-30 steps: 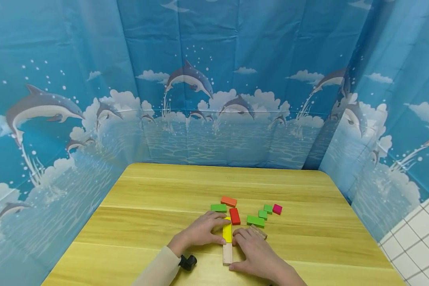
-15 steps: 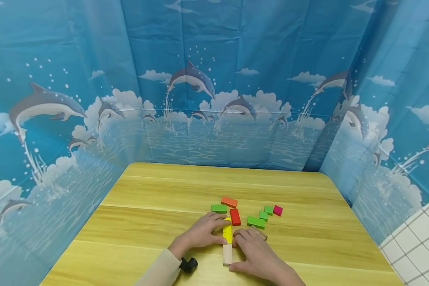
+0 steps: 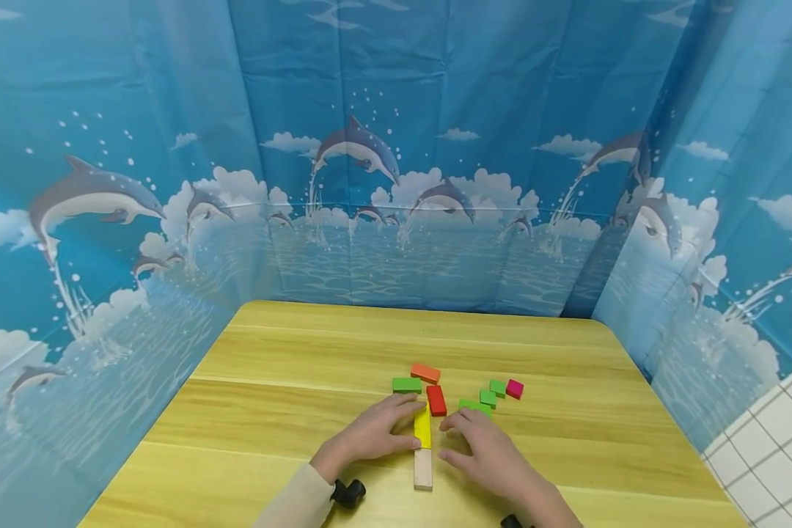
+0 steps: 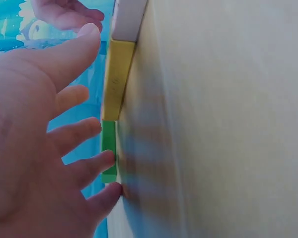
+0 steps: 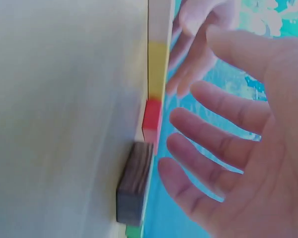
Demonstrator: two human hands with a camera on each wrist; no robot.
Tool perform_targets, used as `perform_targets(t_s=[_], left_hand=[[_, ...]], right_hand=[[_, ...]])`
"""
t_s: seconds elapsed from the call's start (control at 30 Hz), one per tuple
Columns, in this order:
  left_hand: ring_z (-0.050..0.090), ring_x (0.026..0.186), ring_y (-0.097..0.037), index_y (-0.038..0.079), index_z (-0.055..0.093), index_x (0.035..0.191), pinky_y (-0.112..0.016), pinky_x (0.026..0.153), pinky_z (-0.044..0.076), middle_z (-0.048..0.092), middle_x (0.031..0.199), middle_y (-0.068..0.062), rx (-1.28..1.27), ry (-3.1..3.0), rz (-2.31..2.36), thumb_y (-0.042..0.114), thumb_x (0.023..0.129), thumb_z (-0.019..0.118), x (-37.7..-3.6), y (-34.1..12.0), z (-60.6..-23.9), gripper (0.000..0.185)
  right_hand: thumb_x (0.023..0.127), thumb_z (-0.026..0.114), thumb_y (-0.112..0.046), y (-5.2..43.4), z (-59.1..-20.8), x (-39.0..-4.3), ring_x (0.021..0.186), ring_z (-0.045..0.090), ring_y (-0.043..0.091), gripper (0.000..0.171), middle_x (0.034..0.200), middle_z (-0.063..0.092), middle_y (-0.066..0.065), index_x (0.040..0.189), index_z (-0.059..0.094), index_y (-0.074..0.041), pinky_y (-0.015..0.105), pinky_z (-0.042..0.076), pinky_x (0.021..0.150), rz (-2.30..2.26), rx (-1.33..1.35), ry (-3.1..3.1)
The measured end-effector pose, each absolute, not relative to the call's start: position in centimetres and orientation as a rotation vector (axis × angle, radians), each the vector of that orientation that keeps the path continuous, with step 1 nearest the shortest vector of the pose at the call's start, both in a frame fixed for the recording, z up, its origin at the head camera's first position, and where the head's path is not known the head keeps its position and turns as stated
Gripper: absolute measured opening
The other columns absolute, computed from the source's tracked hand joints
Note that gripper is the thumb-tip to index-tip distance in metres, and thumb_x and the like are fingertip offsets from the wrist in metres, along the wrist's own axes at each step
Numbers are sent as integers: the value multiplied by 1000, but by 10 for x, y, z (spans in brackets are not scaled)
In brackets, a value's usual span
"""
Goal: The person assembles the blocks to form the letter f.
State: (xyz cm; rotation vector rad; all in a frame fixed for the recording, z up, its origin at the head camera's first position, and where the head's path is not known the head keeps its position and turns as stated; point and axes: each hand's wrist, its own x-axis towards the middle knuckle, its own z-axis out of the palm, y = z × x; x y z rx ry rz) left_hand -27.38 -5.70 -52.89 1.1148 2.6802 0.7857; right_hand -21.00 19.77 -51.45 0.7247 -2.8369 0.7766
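A yellow block (image 3: 422,427) and a pale wooden block (image 3: 423,469) lie end to end on the table. My left hand (image 3: 372,431) is beside the yellow block, thumb and fingers spread along its left side. The left wrist view shows those fingers apart, not closed round anything. Over to the right, my right hand (image 3: 491,451) hovers with loosely bent fingers and holds nothing. Below its fingertips, a dark brown block (image 5: 135,183) shows in the right wrist view; the hand hides it in the head view. A red block (image 3: 437,400) lies just beyond the yellow one.
Behind the hands lie a green block (image 3: 406,385) and an orange block (image 3: 425,373). Another green block (image 3: 474,405), two small green cubes (image 3: 488,398) and a magenta cube (image 3: 515,389) lie further right. Dolphin-printed curtains (image 3: 396,242) surround the wooden table (image 3: 290,352).
My right hand has lifted off the table beside the pale block and shifted right and forward, over the brown block. My left hand and the blocks stay put; the head view shifts slightly.
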Motion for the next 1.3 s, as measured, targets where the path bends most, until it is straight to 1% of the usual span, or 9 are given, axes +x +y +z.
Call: perform_targets(t_s=[0.2,0.3,0.33,0.43,0.57,0.7,0.87,1.1,1.3], left_hand=[[31,147,-26,26,39,157,-53,113,33,28,164,-6,1089,2668,802,60,95,59,-263,-57,-525,73],[28,149,-30,25,38,157,-55,114,31,26,165,-7,1107,2661,778,61,95,57,-257,-58,-523,75],[26,149,-32,24,37,158,-56,114,30,25,165,-8,1120,2660,766,62,95,57,-256,-58,-524,75],[22,150,-37,23,37,158,-59,115,27,22,166,-9,1143,2647,736,62,95,58,-252,-57,-525,77],[19,150,-39,22,37,158,-59,116,24,18,167,-8,1157,2642,712,63,92,60,-250,-57,-526,81],[19,150,-39,21,39,157,-59,117,23,17,167,-8,1152,2655,709,65,89,64,-247,-56,-527,85],[20,150,-41,19,42,156,-60,116,22,18,167,-9,1155,2668,715,63,88,66,-245,-57,-528,84],[19,150,-40,21,41,156,-61,115,23,17,167,-7,1155,2669,726,65,88,65,-246,-57,-531,84],[19,150,-40,21,41,156,-62,115,22,17,167,-7,1160,2659,746,64,89,65,-246,-58,-532,83]], right_hand=[[90,79,-30,208,-511,-216,93,52,12,29,104,61,-7,115,70,-20,33,51,78,783,519,-2811],[89,80,-28,211,-512,-218,94,52,13,28,98,59,-9,114,71,-19,33,50,78,764,457,-2805],[89,80,-28,212,-513,-219,97,53,14,27,98,59,-9,113,71,-20,36,51,82,754,433,-2809],[89,79,-28,215,-514,-219,98,54,16,26,98,58,-8,112,71,-19,39,50,84,719,375,-2825],[90,79,-29,217,-515,-220,87,52,13,25,96,56,-7,112,71,-20,36,49,76,674,316,-2858],[88,81,-25,218,-516,-221,78,50,9,26,94,56,-8,111,72,-20,33,48,70,651,312,-2878],[84,84,-19,216,-515,-221,78,52,9,31,95,58,-6,113,73,-16,35,50,72,657,334,-2889],[84,83,-17,213,-514,-221,73,47,10,34,90,55,-5,117,73,-12,30,45,65,708,331,-2908],[84,83,-16,213,-515,-221,71,44,10,35,84,51,-6,118,75,-12,27,40,60,731,361,-2917]])
